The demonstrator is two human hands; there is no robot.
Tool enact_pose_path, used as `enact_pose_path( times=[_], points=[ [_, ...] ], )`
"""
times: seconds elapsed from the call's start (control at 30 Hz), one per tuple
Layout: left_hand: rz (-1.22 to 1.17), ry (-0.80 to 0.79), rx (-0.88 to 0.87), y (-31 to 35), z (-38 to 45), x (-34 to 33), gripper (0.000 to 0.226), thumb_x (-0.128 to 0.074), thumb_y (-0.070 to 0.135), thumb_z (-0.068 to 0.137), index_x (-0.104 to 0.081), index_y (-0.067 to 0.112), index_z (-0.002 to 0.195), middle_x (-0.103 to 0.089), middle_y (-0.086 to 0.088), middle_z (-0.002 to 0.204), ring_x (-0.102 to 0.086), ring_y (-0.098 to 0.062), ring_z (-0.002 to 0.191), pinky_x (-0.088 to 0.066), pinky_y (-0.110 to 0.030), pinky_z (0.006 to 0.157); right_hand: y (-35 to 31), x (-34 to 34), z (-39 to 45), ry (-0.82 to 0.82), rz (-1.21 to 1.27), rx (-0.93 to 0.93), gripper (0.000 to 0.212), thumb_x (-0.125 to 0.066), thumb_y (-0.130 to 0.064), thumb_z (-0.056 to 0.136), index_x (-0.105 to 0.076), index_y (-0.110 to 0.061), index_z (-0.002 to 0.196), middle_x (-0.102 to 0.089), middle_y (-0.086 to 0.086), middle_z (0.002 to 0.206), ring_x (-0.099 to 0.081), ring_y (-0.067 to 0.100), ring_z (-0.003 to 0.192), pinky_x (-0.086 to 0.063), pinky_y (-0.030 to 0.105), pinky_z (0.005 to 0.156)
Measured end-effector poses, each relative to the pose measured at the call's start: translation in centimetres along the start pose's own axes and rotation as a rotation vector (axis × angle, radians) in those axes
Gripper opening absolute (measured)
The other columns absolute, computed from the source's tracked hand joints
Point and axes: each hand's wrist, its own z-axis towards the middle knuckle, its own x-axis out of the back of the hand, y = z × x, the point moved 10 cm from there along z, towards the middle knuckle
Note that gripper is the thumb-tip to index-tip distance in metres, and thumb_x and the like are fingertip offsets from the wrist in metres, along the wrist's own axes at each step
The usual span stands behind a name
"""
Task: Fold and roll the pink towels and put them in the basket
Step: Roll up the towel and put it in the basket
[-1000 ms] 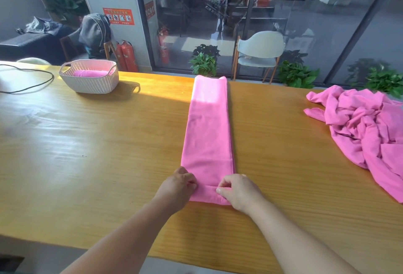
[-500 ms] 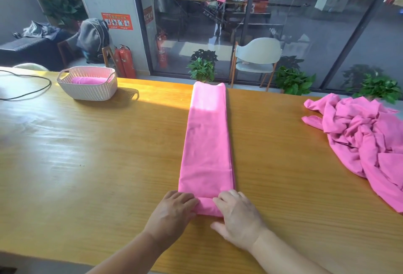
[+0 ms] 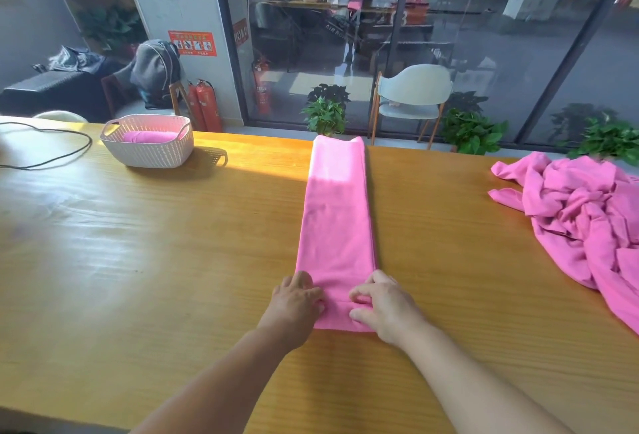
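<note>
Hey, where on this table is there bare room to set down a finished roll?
Bare wood lies between the basket and the folded towel, and between that towel and the pink pile. The pile crowds the right edge; a black cable loops at the far left.

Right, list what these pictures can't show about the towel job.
- Basket, head view: its wall hides all but the top of the rolled towel inside.
- Towel pile: right frame edge cuts it off.
- Folded towel: left hand and right hand cover the near end's corners.
</note>
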Motion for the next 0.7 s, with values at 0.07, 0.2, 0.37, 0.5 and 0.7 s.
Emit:
enact_pose_path(
  times=[0.07, 0.2, 0.37, 0.5, 0.7],
  points=[
    [0.021, 0.113, -0.057, 0.6, -0.4, 0.9, 0.025, -0.044, 0.028, 0.1, -0.058, 0.031, 0.12, -0.043, 0.007, 0.119, -0.046, -0.017, 0.107, -0.037, -0.031, 0.092, -1.5, 0.2, -0.2, 0.104, -0.077, 0.122, 0.012, -0.069, -0.027, 0.087, -0.074, -0.028, 0.098, -0.056, -0.01, 0.096, -0.051, 0.009, 0.1, -0.045, 0.03, 0.093],
    [0.087, 0.195, -0.233, 2.9, -2.1, 1.0, 0.01, -0.064, 0.017, 0.085, -0.067, 0.024, 0.093, -0.06, 0.01, 0.09, -0.056, -0.014, 0.082, -0.048, -0.029, 0.076, -3.0, -0.4, -1.7, 0.167, -0.209, 0.309, 0.021, -0.058, -0.035, 0.091, -0.074, -0.022, 0.098, -0.062, -0.006, 0.095, -0.052, 0.014, 0.096, -0.045, 0.033, 0.092],
    [0.025, 0.09, -0.202, 1.4, -2.0, 0.2, 0.038, -0.053, 0.046, 0.091, -0.061, 0.026, 0.122, -0.057, 0.012, 0.118, -0.049, -0.01, 0.112, -0.033, -0.024, 0.101, -2.3, -1.6, -1.6, 0.011, -0.365, 0.276, 0.033, -0.063, -0.044, 0.087, -0.062, -0.025, 0.114, -0.058, -0.007, 0.112, -0.047, 0.015, 0.109, -0.037, 0.03, 0.101],
    [-0.065, 0.003, -0.191, 1.5, -0.4, 1.2, 0.021, -0.051, 0.035, 0.096, -0.066, 0.024, 0.106, -0.063, 0.009, 0.103, -0.053, -0.011, 0.096, -0.038, -0.023, 0.089, -2.0, -0.5, 0.3, -0.112, -0.257, 0.154, 0.022, -0.061, -0.039, 0.09, -0.068, -0.028, 0.109, -0.067, -0.006, 0.111, -0.058, 0.019, 0.108, -0.046, 0.029, 0.09],
    [-0.143, -0.112, -0.078, -0.4, 3.4, 0.2, 0.02, -0.047, 0.033, 0.1, -0.061, 0.03, 0.113, -0.065, -0.002, 0.094, -0.057, -0.017, 0.076, -0.047, -0.03, 0.067, -1.1, 1.3, 2.7, -0.06, -0.105, 0.078, 0.016, -0.061, -0.036, 0.093, -0.071, -0.031, 0.105, -0.059, -0.012, 0.103, -0.053, 0.009, 0.103, -0.045, 0.028, 0.088]
  ],
)
